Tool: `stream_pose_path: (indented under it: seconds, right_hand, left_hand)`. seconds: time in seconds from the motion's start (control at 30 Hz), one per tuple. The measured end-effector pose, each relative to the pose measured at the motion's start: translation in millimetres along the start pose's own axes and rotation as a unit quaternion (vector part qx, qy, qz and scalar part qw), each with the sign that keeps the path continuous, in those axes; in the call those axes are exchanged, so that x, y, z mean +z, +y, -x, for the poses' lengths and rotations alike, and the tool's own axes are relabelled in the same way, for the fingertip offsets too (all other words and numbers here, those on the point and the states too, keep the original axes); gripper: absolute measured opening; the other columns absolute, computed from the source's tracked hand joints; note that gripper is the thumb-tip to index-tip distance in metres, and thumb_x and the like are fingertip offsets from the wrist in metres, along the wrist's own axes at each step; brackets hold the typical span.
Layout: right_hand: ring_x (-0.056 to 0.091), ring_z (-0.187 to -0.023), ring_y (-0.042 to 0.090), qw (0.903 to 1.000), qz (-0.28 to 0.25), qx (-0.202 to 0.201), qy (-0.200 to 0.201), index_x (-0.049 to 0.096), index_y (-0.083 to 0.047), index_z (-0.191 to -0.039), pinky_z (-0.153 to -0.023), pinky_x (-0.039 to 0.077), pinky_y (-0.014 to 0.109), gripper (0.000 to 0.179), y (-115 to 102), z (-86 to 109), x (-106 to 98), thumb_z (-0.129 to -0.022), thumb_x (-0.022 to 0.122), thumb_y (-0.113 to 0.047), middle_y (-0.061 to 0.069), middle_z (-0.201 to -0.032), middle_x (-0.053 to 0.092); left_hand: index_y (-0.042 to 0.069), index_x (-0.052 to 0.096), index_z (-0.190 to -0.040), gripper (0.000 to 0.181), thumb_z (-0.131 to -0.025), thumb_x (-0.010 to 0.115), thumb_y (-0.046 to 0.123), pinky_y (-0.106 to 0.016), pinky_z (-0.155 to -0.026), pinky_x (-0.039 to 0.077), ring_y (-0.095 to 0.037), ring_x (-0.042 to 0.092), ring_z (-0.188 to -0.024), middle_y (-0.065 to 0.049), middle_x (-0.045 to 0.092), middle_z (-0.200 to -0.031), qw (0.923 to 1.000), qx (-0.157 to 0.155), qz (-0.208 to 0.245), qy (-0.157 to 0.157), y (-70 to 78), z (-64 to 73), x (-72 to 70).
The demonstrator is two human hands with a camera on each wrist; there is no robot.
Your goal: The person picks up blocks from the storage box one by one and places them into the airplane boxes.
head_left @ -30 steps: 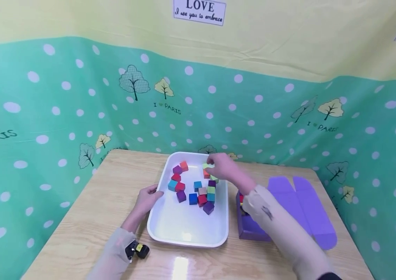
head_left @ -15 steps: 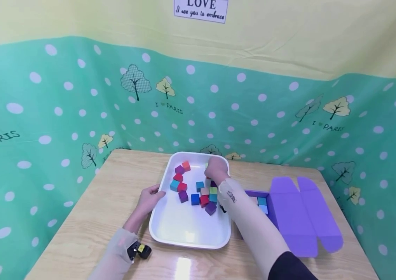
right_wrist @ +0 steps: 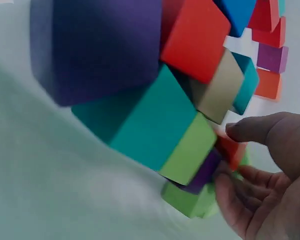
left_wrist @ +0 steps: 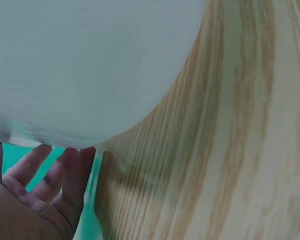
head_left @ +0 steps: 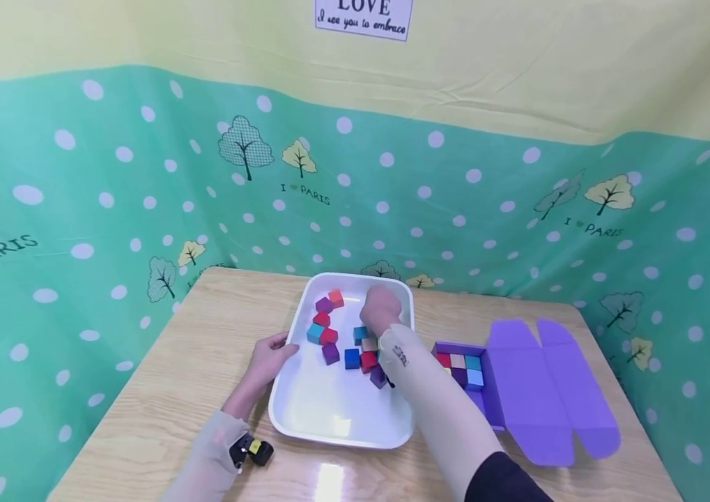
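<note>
My left hand point(head_left: 269, 359) grips the left rim of a white tray point(head_left: 329, 411), thumb over the edge, fingers against the outer wall point(left_wrist: 100, 100). Inside the tray lie several small coloured cubes. My right hand point(head_left: 382, 309) is low in the tray's far right part. In the right wrist view its thumb and fingers pinch an orange cube point(right_wrist: 232, 150). A dark purple cube point(right_wrist: 206, 172) and a light green cube point(right_wrist: 182, 200) sit close to the fingertips. A teal cube point(right_wrist: 157, 122), a beige cube point(right_wrist: 221, 87) and a red cube point(right_wrist: 197, 42) are nearby.
To the tray's right stands a purple box point(head_left: 491, 394) holding several cubes, its lid point(head_left: 536, 390) folded out to the right. Both rest on a wooden table point(head_left: 204, 335) with a patterned curtain point(head_left: 355, 181) behind it. More cubes point(head_left: 329, 336) lie along the tray's left side.
My right hand has come down into the tray and shifted slightly left and nearer, its forearm swinging left and uncovering the cubes in the purple box. My left hand keeps its grip on the rim.
</note>
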State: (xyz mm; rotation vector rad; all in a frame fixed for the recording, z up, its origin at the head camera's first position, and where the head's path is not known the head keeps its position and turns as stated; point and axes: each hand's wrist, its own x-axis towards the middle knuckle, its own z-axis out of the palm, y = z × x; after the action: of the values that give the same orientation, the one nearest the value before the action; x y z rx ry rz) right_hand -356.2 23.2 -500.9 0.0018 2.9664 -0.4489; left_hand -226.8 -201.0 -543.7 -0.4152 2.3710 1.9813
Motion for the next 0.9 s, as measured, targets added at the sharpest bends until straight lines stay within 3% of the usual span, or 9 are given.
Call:
stream_pose_path:
  seconds: [0.17,0.27,0.47,0.63,0.9]
  right_hand:
    - [0.056,-0.074,0.023,0.9986,-0.038,0.034,-0.015,0.058,-0.012,-0.094,-0.066,0.050,0.034,0.023,0.9,2.1,-1.2,-0.078,0.074,-0.015,0.005,-0.081,0.059]
    - [0.056,-0.075,0.024,0.9973,-0.059,0.031,-0.032,0.058,-0.011,-0.096,-0.066,0.050,0.034,0.027,-1.6,7.9,-9.7,-0.078,0.076,-0.018,0.006,-0.082,0.059]
    - [0.055,-0.070,0.023,0.9904,-0.123,-0.041,-0.048,0.059,-0.007,-0.089,-0.058,0.047,0.031,0.025,-2.8,22.8,-35.5,-0.075,0.079,-0.012,0.006,-0.078,0.058]
    - [0.056,-0.076,0.022,0.9715,-0.202,-0.100,-0.072,0.060,-0.011,-0.092,-0.060,0.051,0.029,0.023,4.5,41.0,-54.0,-0.076,0.077,-0.008,0.005,-0.084,0.060]
    - [0.057,-0.082,0.022,0.9580,-0.227,-0.165,-0.060,0.065,-0.011,-0.104,-0.064,0.054,0.029,0.031,19.3,79.1,-94.0,-0.076,0.077,-0.006,0.002,-0.096,0.061]
  left_hand:
    - [-0.005,0.058,-0.129,0.047,-0.086,0.066,0.012,-0.037,-0.076,0.059,-0.031,0.067,-0.094,-0.027,0.064,-0.116,1.0000,0.004,0.000,0.000,-0.5,1.0,1.3]
    - [-0.005,0.058,-0.129,0.047,-0.086,0.066,0.012,-0.036,-0.076,0.059,-0.031,0.066,-0.094,-0.027,0.064,-0.116,0.9999,0.003,-0.011,0.007,-0.8,1.2,0.1]
    - [-0.005,0.058,-0.129,0.048,-0.086,0.066,0.014,-0.036,-0.076,0.059,-0.030,0.066,-0.093,-0.026,0.064,-0.115,0.9999,0.002,-0.010,0.004,-0.6,0.3,-0.7]
    - [-0.004,0.057,-0.129,0.047,-0.087,0.066,0.013,-0.036,-0.076,0.059,-0.029,0.066,-0.093,-0.026,0.064,-0.115,1.0000,-0.002,-0.005,0.004,-2.1,0.0,0.1]
    - [-0.006,0.058,-0.128,0.046,-0.087,0.067,0.013,-0.036,-0.076,0.059,-0.030,0.067,-0.092,-0.026,0.065,-0.114,0.9999,0.003,-0.003,0.012,-0.7,1.5,-0.8]
